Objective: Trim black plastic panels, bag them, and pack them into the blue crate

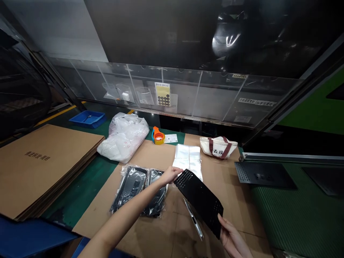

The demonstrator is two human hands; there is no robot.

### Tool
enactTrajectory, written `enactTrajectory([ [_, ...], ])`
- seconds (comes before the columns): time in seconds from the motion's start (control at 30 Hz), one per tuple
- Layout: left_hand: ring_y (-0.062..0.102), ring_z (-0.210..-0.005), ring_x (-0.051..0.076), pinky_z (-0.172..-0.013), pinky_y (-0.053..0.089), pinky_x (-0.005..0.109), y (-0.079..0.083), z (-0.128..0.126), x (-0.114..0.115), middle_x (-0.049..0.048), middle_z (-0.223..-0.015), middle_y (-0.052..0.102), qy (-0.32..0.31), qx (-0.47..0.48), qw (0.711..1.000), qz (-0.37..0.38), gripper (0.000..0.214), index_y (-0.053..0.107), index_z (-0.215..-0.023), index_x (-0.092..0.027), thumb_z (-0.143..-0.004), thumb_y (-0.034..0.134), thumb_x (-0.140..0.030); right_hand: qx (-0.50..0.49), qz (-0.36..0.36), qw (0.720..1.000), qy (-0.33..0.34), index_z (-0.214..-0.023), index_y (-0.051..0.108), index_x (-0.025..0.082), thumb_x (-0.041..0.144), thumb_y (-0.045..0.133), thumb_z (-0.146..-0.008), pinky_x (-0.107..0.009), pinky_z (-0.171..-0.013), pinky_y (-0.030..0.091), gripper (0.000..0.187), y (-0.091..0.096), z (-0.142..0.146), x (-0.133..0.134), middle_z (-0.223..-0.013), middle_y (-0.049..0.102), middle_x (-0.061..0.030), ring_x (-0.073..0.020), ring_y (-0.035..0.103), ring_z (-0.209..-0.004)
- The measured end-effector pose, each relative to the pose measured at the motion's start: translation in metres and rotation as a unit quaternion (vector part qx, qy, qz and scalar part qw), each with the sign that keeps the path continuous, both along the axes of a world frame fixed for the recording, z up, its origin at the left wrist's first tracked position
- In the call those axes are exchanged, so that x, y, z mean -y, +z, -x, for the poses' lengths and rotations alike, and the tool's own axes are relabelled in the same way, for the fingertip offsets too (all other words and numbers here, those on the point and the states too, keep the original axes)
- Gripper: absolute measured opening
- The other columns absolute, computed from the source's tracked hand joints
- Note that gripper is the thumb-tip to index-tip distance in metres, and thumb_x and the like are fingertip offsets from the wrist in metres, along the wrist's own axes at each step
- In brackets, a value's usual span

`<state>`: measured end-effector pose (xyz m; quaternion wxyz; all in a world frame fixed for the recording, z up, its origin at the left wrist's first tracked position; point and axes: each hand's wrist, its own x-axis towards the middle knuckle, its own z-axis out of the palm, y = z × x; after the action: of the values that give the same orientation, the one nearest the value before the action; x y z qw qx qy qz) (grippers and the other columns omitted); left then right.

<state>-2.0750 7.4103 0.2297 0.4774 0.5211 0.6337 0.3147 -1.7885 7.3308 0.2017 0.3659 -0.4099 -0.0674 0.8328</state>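
A flat black perforated panel [200, 197] is held tilted above the cardboard-covered bench. My left hand [172, 175] pinches its far left corner, and my right hand [228, 231] grips the near right end with the thumb on top. Beneath the panel lies a slim silver metal tool [194, 219], partly covered, its kind unclear. Just beyond the left hand is a stack of clear plastic bags [188, 156]. Left of the panel, black panels in clear wrapping [131, 186] lie in two piles, partly hidden by my left forearm.
At the back stand a white plastic bag [125, 136], an orange tape dispenser [158, 137], a blue tray [88, 119] and a small cloth bag [219, 147]. Stacked cardboard sheets [48, 161] lie left. More black panels [264, 174] rest on the green ribbed belt [303, 211] at right.
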Motion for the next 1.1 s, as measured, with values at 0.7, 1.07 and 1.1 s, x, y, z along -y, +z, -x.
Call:
enactTrajectory([
  [0.7, 0.062, -0.073, 0.02, -0.069, 0.047, 0.031, 0.002, -0.03, 0.034, 0.0107, -0.087, 0.065, -0.113, -0.434, 0.871, -0.198, 0.041, 0.044, -0.127, -0.021, -0.088, 0.032, -0.018, 0.11, -0.035, 0.984, -0.134, -0.073, 0.061, 0.016, 0.024, 0.085, -0.041, -0.016, -0.048, 0.05, 0.041, 0.011, 0.038, 0.025, -0.068, 0.068, 0.0021, -0.0111, 0.062, -0.06],
  [1.07, 0.059, -0.052, 0.018, -0.05, 0.046, 0.028, 0.0, -0.062, 0.057, 0.0073, -0.065, 0.063, -0.194, -0.493, 0.801, -0.278, 0.06, 0.021, -0.136, -0.004, -0.077, 0.031, -0.003, 0.186, -0.143, 0.967, -0.1, -0.07, 0.053, 0.017, 0.038, 0.081, -0.047, -0.018, -0.053, 0.049, 0.042, -0.002, 0.057, 0.03, -0.053, 0.059, 0.0066, -0.0087, 0.056, -0.051],
  [1.1, 0.058, -0.05, 0.018, -0.047, 0.045, 0.027, 0.003, -0.066, 0.06, 0.0069, -0.063, 0.063, -0.191, -0.493, 0.8, -0.282, 0.061, 0.018, -0.136, -0.002, -0.077, 0.031, -0.004, 0.185, -0.161, 0.967, -0.066, -0.071, 0.054, 0.017, 0.038, 0.081, -0.048, -0.019, -0.053, 0.049, 0.041, 0.0, 0.058, 0.028, -0.051, 0.058, 0.0062, -0.0099, 0.056, -0.052],
])
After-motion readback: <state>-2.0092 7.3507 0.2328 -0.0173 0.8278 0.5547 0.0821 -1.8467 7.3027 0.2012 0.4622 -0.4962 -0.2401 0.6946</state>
